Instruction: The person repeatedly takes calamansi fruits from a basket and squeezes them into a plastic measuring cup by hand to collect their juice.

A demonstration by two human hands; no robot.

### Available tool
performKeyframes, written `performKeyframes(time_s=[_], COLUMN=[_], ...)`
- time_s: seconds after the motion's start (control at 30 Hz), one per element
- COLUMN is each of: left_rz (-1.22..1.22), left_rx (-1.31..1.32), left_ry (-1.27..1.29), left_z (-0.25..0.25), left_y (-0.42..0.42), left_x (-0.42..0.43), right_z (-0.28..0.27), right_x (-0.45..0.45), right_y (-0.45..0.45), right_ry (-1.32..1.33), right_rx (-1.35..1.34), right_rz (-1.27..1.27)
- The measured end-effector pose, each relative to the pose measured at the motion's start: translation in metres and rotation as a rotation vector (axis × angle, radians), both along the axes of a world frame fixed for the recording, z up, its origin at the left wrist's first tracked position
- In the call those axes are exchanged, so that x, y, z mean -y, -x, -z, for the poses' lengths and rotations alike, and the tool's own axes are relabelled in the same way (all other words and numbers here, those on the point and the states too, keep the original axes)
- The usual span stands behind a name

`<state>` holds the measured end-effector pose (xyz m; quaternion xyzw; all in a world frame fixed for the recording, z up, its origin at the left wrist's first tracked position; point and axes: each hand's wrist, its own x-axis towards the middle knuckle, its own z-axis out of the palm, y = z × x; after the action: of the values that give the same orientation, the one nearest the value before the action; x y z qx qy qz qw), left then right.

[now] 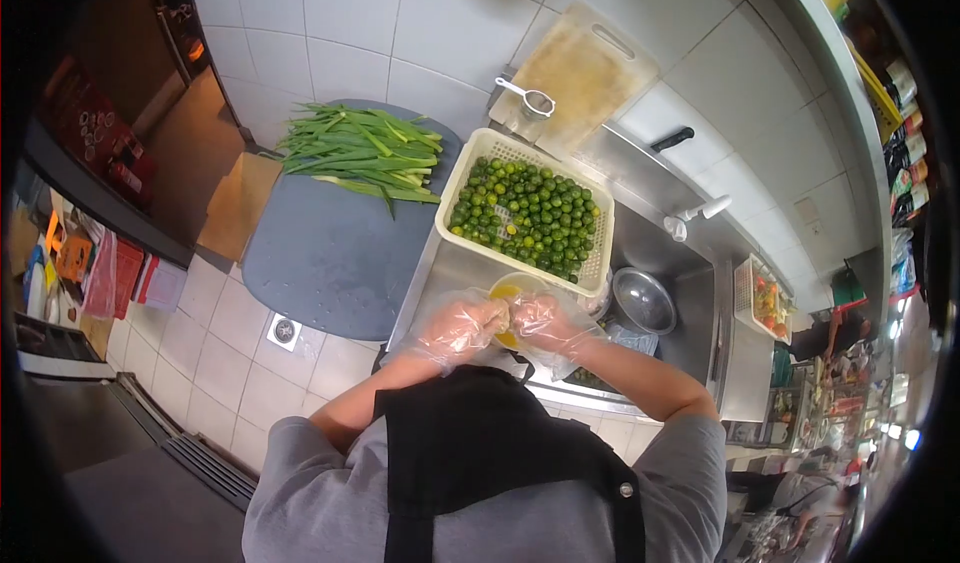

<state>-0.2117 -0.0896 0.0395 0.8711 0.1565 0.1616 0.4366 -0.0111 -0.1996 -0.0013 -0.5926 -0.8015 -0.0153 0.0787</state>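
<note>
Both my hands wear clear plastic gloves and meet over a pale bowl (524, 279) with yellow liquid in it. The fingers of my left hand (476, 327) are curled closed at the bowl's left side. At its right side my right hand (541, 319) is closed too. Whatever sits in the fingers is hidden or too small to name. Just beyond the bowl stands a cream perforated basket (452, 167) full of small green citrus fruits (540, 208), a few of them yellowish.
Left of the basket, long green leaves (370, 150) lie on a grey board (320, 253). A small white-handled strainer (538, 104) and a cutting board (575, 73) are behind. To the right are a metal bowl (644, 301), the sink (640, 233) and a tap (695, 218).
</note>
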Motion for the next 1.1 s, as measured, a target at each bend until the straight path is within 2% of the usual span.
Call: performKeyframes(time_s=[0.03, 0.1, 0.13, 0.2, 0.23, 0.3, 0.33, 0.37, 0.4, 0.43, 0.5, 0.57, 0.63, 0.7, 0.73, 0.8, 0.83, 0.9, 0.93, 0.97, 1.0, 1.03, 1.07, 1.1], left_rz=[-0.017, -0.03, -0.07, -0.113, -0.131, -0.144, -0.1, -0.054, -0.048, 0.012, 0.082, 0.137, 0.158, 0.175, 0.175, 0.176, 0.144, 0.114, 0.09, 0.066, 0.065, 0.077, 0.09, 0.09], left_rx=[-0.002, -0.006, -0.019, -0.034, -0.007, 0.019, 0.164, 0.308, 0.309, 0.239, 0.172, 0.099, 0.102, 0.103, 0.083, 0.059, 0.026, -0.008, -0.004, 0.001, 0.0, 0.025, 0.049, 0.048], left_ry=[0.002, 0.013, -0.023, -0.063, -0.084, -0.104, -0.125, -0.145, -0.144, -0.128, -0.118, 0.131, 0.059, -0.009, -0.028, -0.048, -0.07, -0.093, 0.151, 0.396, 0.396, 0.219, 0.041, 0.043], left_z=[-0.001, 0.002, 0.008, 0.006, 0.0, 0.006, 0.02, 0.034, 0.031, 0.027, 0.025, 0.026, 0.029, 0.028, 0.025, 0.026, 0.031, 0.036, 0.036, 0.037, 0.04, 0.044, 0.048, 0.05], left_y=[0.001, -0.001, -0.003, -0.006, -0.007, -0.012, -0.02, -0.026, -0.03, -0.035, -0.04, -0.045, -0.049, -0.05, -0.05, -0.052, -0.055, -0.059, -0.061, -0.061, -0.061, -0.06, -0.06, -0.059], left_x=[-0.001, 0.001, 0.003, -0.001, -0.003, -0.003, -0.002, 0.001, 0.003, 0.005, 0.006, 0.006, 0.003, 0.003, 0.004, 0.009, 0.013, 0.016, 0.017, 0.018, 0.017, 0.014, 0.011, 0.008], right_z=[-0.002, -0.011, -0.013, -0.019, -0.025, -0.039, -0.038, -0.033, -0.036, -0.038, -0.043, -0.039, -0.044, -0.051, -0.046, -0.035, -0.036, -0.047, -0.058, -0.069, -0.074, -0.072, -0.068, -0.064], right_x=[-0.001, -0.003, -0.004, -0.011, -0.009, 0.0, 0.008, 0.017, 0.02, 0.021, 0.02, 0.032, 0.034, 0.035, 0.034, 0.031, 0.033, 0.04, 0.035, 0.026, 0.022, 0.024, 0.03, 0.034], right_y=[0.002, 0.008, 0.011, 0.015, 0.015, 0.008, -0.002, -0.016, -0.019, -0.018, -0.016, -0.022, -0.022, -0.018, -0.019, -0.02, -0.018, -0.011, -0.007, -0.002, 0.0, 0.001, 0.002, 0.002], right_ry=[0.008, 0.23, 0.237, 0.477, 0.482, 0.5, 0.499, 0.553, 0.603, 0.598, 0.818, 0.752, 0.693, 0.657, 0.655, 0.815, 0.815, 0.655, 0.654, 0.746, 0.835, 0.836, 0.732, 0.628], right_rx=[0.002, 0.074, 0.074, -0.133, -0.134, -0.859, -0.859, -0.849, -0.835, -0.837, -1.171, -1.17, -1.164, -0.831, -0.831, -1.081, -1.083, -0.943, -0.944, -0.814, -0.682, -0.683, -0.675, -0.665], right_rz=[-0.005, 0.195, 0.197, 0.536, 0.534, 0.635, 0.639, 0.492, 0.343, 0.348, 0.641, 0.582, 0.516, 0.492, 0.493, 0.822, 0.822, 0.556, 0.556, 0.551, 0.544, 0.543, 0.47, 0.398])
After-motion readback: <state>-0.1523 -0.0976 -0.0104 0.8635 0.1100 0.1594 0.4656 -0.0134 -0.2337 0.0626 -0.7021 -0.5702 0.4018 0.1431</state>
